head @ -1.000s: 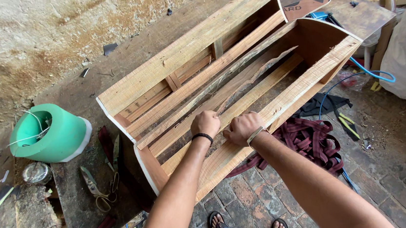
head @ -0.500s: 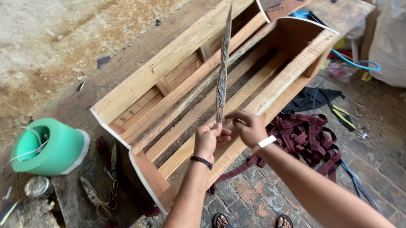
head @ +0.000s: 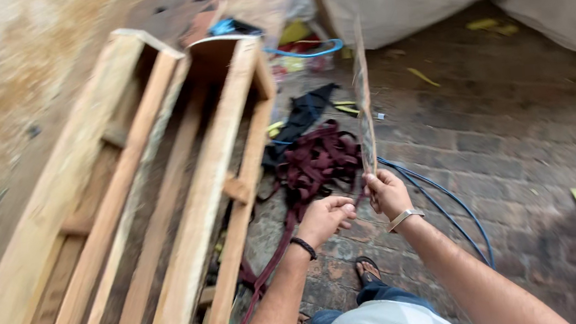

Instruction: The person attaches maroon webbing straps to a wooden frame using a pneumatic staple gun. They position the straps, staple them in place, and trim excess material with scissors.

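the thin wooden strip [head: 364, 100] is out of the long wooden crate [head: 166, 193], standing upright above the right hand [head: 388, 193] that grips its lower end, while the left hand [head: 326, 218], loosely curled and empty, hovers just beside it, nothing set down.

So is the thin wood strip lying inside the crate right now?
No, the right hand holds the wood strip upright, beside the crate.

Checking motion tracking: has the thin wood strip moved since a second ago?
Yes. The thin wood strip, gripped by the right hand, has left the wooden crate and now stands upright to the crate's right, over the brick floor.
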